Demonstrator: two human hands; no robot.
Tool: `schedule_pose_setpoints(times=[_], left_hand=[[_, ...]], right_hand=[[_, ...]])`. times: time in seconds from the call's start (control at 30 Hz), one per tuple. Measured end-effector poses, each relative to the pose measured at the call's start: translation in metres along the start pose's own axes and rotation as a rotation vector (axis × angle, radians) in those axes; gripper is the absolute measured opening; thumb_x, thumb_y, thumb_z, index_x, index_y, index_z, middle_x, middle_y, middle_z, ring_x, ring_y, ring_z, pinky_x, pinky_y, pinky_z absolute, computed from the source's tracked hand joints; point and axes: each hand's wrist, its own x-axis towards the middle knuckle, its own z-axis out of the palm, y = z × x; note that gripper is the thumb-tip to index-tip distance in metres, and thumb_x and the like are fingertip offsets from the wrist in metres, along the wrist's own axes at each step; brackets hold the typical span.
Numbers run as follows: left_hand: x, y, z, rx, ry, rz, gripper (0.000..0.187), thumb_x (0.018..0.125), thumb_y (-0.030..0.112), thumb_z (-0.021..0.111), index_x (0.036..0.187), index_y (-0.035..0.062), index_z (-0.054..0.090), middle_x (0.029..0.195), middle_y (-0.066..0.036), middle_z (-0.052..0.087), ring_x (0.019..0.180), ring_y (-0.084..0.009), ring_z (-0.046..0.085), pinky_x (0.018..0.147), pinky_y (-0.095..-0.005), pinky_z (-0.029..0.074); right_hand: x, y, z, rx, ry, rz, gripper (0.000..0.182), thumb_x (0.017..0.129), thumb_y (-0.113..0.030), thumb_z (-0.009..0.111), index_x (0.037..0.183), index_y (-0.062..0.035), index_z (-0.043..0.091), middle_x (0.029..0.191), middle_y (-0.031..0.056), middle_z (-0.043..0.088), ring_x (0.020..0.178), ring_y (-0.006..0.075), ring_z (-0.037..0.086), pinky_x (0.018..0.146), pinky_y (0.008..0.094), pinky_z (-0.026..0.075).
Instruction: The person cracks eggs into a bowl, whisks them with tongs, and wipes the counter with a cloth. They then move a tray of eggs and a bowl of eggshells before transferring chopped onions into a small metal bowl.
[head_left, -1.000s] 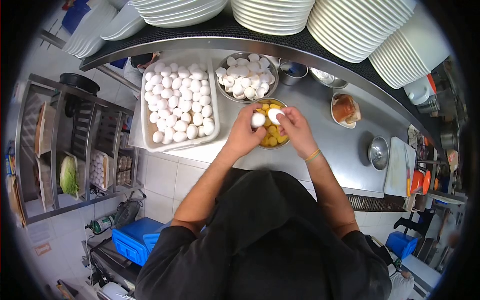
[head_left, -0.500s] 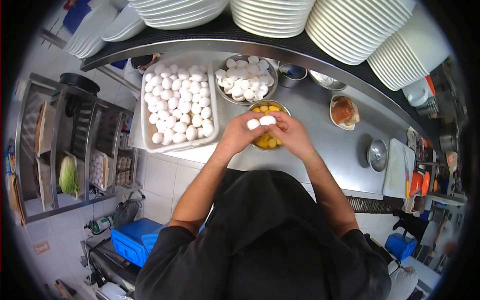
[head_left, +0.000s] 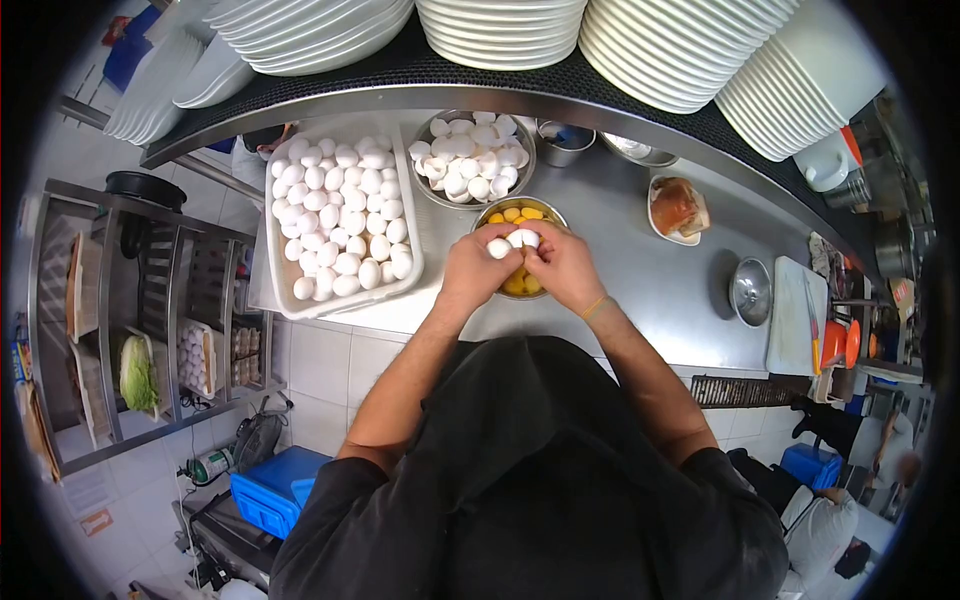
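Observation:
My left hand (head_left: 472,265) and my right hand (head_left: 563,264) meet over a metal bowl (head_left: 556,209) of raw eggs with yellow yolks (head_left: 513,214). Between my fingertips is a white egg (head_left: 523,239), its shell parting into two pieces, gripped from both sides. A second, whole-looking egg (head_left: 499,248) rests in the fingers of my left hand. To the left stands a white plastic tub (head_left: 410,270) with many whole eggs (head_left: 345,225). Behind the yolk bowl, a larger metal bowl (head_left: 425,190) is heaped with broken eggshells (head_left: 470,155).
A shelf (head_left: 400,98) with stacked white plates (head_left: 500,35) overhangs the counter's back. Rightward are a small metal pot (head_left: 566,145), a white dish (head_left: 660,222) with brown contents, a metal bowl (head_left: 751,292) and a cutting board (head_left: 792,330) with a knife. A rack (head_left: 110,330) stands left.
The egg between my hands looked whole before; now its shell is split, with the pieces drawn slightly apart. The view has shifted a little.

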Motion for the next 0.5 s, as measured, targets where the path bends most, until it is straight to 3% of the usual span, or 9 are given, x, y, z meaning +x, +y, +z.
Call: schedule_pose_setpoints(times=[0.13, 0.23, 0.3, 0.5], left_hand=[[-0.002, 0.0, -0.001, 0.036, 0.036, 0.084, 0.041, 0.085, 0.02, 0.079, 0.123, 0.0043, 0.075, 0.111, -0.014, 0.078, 0.101, -0.0222, 0.075, 0.092, -0.0346, 0.058], [-0.007, 0.005, -0.005, 0.251, 0.105, 0.268, 0.041, 0.082, 0.016, 0.078, 0.122, 0.0083, 0.076, 0.115, -0.018, 0.074, 0.104, -0.0358, 0.073, 0.093, -0.043, 0.059], [-0.014, 0.009, -0.006, 0.347, 0.116, 0.236, 0.04, 0.083, 0.015, 0.076, 0.123, 0.0105, 0.076, 0.117, -0.017, 0.072, 0.103, -0.0381, 0.072, 0.093, -0.0442, 0.058], [-0.014, 0.004, -0.021, 0.443, 0.086, 0.185, 0.045, 0.084, 0.014, 0.075, 0.129, 0.0134, 0.073, 0.124, -0.018, 0.068, 0.108, -0.0384, 0.07, 0.095, -0.0449, 0.058]], right_hand=[[-0.001, -0.004, -0.003, -0.058, 0.0, -0.074, 0.038, 0.089, -0.007, 0.07, 0.126, -0.0054, 0.071, 0.112, 0.0165, 0.071, 0.089, 0.0308, 0.073, 0.083, 0.0397, 0.06], [-0.001, -0.002, -0.009, -0.232, -0.01, -0.165, 0.039, 0.088, -0.006, 0.069, 0.127, -0.0078, 0.072, 0.12, 0.0136, 0.069, 0.104, 0.0346, 0.068, 0.095, 0.0433, 0.057], [-0.002, -0.001, -0.014, -0.449, 0.026, -0.254, 0.04, 0.087, -0.006, 0.07, 0.127, -0.0096, 0.073, 0.124, 0.0116, 0.067, 0.114, 0.0364, 0.063, 0.102, 0.0451, 0.053], [0.013, -0.003, -0.021, -0.551, -0.005, -0.203, 0.044, 0.087, -0.008, 0.071, 0.131, -0.0117, 0.071, 0.126, 0.013, 0.063, 0.12, 0.0365, 0.061, 0.103, 0.0451, 0.052]])
